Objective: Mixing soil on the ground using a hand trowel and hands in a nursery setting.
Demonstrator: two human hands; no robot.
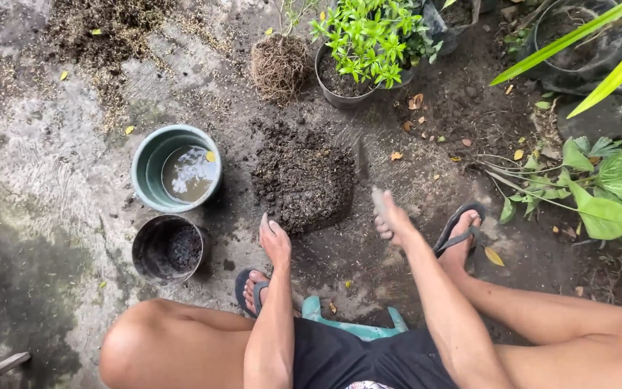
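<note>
— Damp concrete yard, potted plants along its far edge. Where's the soil mound (302, 178)?

— Mid-yard, just ahead of both hands. Left hand (275, 240), flat and empty, sits at its near edge; right hand (391, 218) grips a trowel (366, 171), blade pointing away beside the mound.

Bucket (176, 168) left of soil heap (303, 176) (pot (168, 249) nearer)

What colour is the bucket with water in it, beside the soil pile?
Pale green bucket, seen best in the head view, left of the dark soil pile.
</note>
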